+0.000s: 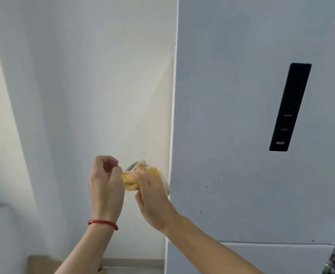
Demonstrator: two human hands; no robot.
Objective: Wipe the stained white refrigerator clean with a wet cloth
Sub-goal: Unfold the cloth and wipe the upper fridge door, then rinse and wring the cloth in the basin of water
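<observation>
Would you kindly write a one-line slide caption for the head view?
Both hands, left hand and right hand, hold a yellow cloth beside the speckled white refrigerator.

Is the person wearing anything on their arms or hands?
Both arms are bare, with no sleeves or gloves showing. The left hand has a thin red string bracelet around its wrist. The right hand and its wrist show nothing worn: no ring, watch or band can be seen.
</observation>
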